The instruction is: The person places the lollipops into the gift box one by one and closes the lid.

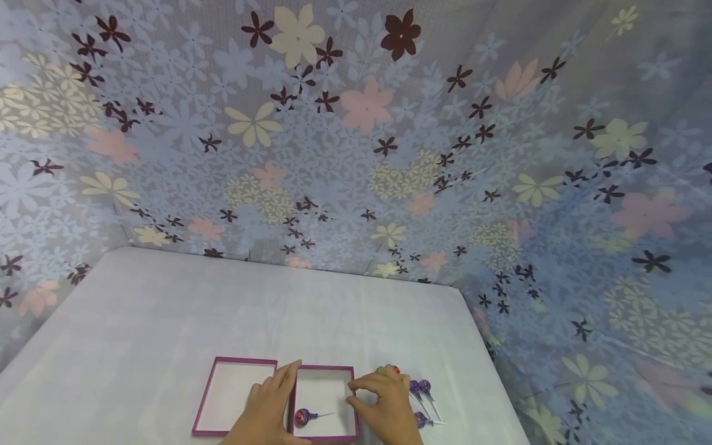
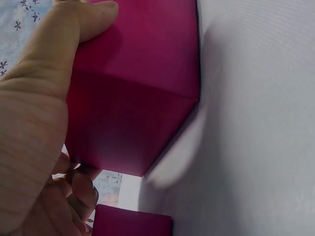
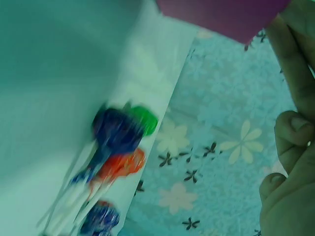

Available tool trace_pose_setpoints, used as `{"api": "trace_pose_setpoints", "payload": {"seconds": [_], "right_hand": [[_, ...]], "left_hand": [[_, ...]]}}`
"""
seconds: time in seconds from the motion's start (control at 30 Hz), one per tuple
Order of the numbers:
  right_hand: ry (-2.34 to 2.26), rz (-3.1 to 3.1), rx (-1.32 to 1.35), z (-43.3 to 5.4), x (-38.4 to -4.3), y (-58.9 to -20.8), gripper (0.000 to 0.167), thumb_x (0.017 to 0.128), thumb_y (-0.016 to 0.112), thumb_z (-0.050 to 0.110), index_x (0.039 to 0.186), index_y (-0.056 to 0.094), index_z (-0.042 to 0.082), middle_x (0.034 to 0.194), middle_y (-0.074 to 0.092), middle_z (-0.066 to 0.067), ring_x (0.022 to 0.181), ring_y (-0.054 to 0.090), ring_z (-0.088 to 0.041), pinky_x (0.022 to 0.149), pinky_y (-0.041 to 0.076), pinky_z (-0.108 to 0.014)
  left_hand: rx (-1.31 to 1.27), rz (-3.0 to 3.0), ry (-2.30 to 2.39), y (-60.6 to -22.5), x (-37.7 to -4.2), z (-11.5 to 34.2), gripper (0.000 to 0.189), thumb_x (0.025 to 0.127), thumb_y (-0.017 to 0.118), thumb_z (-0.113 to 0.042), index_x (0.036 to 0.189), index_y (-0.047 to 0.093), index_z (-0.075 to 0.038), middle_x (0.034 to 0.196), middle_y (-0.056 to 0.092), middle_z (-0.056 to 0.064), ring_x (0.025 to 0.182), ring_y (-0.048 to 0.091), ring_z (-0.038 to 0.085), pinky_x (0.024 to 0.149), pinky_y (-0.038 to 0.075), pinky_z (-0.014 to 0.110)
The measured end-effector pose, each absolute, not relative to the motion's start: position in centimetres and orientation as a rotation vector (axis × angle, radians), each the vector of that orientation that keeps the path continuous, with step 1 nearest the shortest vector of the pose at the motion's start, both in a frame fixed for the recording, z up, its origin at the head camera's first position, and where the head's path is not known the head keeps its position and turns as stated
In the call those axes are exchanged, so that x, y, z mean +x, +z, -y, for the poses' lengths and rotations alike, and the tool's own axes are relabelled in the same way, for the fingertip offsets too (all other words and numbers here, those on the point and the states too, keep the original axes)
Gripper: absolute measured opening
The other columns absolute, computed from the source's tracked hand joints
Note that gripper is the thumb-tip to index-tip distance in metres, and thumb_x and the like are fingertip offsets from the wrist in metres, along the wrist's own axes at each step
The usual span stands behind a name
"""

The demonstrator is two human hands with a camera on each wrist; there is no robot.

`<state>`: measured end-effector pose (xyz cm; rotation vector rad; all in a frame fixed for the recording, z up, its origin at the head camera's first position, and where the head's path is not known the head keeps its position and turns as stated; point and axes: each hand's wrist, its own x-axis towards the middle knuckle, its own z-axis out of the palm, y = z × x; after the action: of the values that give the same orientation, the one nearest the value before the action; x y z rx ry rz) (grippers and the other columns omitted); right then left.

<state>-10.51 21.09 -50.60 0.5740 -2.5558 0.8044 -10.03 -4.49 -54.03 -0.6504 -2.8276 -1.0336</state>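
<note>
A square magenta box (image 1: 325,367) with a white inside sits at the table's front, and one wrapped lollipop (image 1: 301,417) lies in it, stick pointing right. My left hand (image 1: 264,411) holds that box by its left side. In the left wrist view the thumb (image 2: 98,22) presses one magenta wall (image 2: 133,123) while the other fingers curl behind. Over the right rim is my right hand (image 1: 389,402), thumb and forefinger apart with nothing visible between them. Beyond it lie several loose lollipops (image 1: 425,386), purple, red and green, blurred in the right wrist view (image 3: 118,130).
A second open magenta tray (image 1: 245,360), white inside, lies just left of the box, partly behind my left hand. White cloth (image 1: 222,303) covers the table. Flower-patterned fabric (image 1: 345,154) hangs behind the table and along its sides.
</note>
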Motion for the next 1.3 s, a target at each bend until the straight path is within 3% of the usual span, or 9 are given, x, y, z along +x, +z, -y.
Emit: {"api": "trace_pose_setpoints", "payload": {"seconds": [0.17, 0.4, 0.6, 0.73, 1.03, 1.3], "right_hand": [[0.756, 2.556, 0.584, -22.0, -10.1, -50.7, 0.034, 0.057, 0.096, 0.022, 0.087, 0.080, 0.028, 0.088, 0.071, 0.029, 0.079, 0.039, 0.007, 0.074, 0.016, -0.031], [0.940, 2.602, 0.498, -23.7, -9.6, -50.8, 0.036, 0.061, 0.096, 0.019, 0.089, 0.079, 0.035, 0.090, 0.070, 0.030, 0.077, 0.042, 0.002, 0.075, 0.014, -0.041], [0.994, 2.697, 0.267, -26.7, -9.0, -51.2, 0.034, 0.063, 0.094, 0.016, 0.091, 0.081, 0.030, 0.088, 0.071, 0.028, 0.075, 0.045, -0.010, 0.075, 0.014, -0.037], [0.949, 2.748, 0.138, -28.9, -8.5, -51.4, 0.031, 0.066, 0.093, 0.020, 0.091, 0.081, 0.033, 0.085, 0.072, 0.025, 0.073, 0.045, -0.013, 0.074, 0.016, -0.039], [0.921, 3.014, -0.164, -32.3, -7.7, -51.4, 0.021, 0.072, 0.089, 0.030, 0.091, 0.081, 0.031, 0.070, 0.058, 0.016, 0.071, 0.037, -0.011, 0.074, 0.020, -0.041], [0.882, 3.086, -0.241, -32.9, -7.8, -51.5, 0.025, 0.070, 0.090, 0.033, 0.093, 0.082, 0.030, 0.072, 0.058, 0.013, 0.073, 0.038, -0.011, 0.072, 0.020, -0.040]], "left_hand": [[-0.657, 2.833, -1.022, -54.2, -10.1, 4.5, 0.141, 0.046, 0.086, -0.075, 0.151, 0.035, 0.005, 0.142, 0.050, 0.022, 0.107, 0.059, 0.036, 0.078, 0.045, 0.048], [-0.639, 2.861, -1.047, -54.0, -9.9, 4.5, 0.141, 0.048, 0.085, -0.076, 0.152, 0.033, 0.004, 0.144, 0.048, 0.022, 0.113, 0.058, 0.039, 0.082, 0.044, 0.053], [-0.633, 2.888, -1.039, -54.4, -10.1, 4.4, 0.143, 0.048, 0.084, -0.077, 0.153, 0.031, 0.004, 0.144, 0.046, 0.023, 0.111, 0.058, 0.038, 0.081, 0.043, 0.050], [-0.634, 2.876, -1.035, -54.3, -10.1, 4.4, 0.142, 0.048, 0.083, -0.078, 0.152, 0.031, 0.004, 0.144, 0.047, 0.022, 0.111, 0.058, 0.038, 0.081, 0.042, 0.049], [-0.658, 2.906, -1.049, -54.5, -10.3, 4.5, 0.141, 0.045, 0.091, -0.066, 0.150, 0.032, 0.006, 0.144, 0.046, 0.025, 0.106, 0.059, 0.038, 0.077, 0.044, 0.052], [-0.633, 2.904, -1.070, -54.5, -10.5, 4.5, 0.139, 0.044, 0.093, -0.064, 0.150, 0.034, 0.004, 0.143, 0.047, 0.024, 0.106, 0.059, 0.038, 0.076, 0.043, 0.050]]}}
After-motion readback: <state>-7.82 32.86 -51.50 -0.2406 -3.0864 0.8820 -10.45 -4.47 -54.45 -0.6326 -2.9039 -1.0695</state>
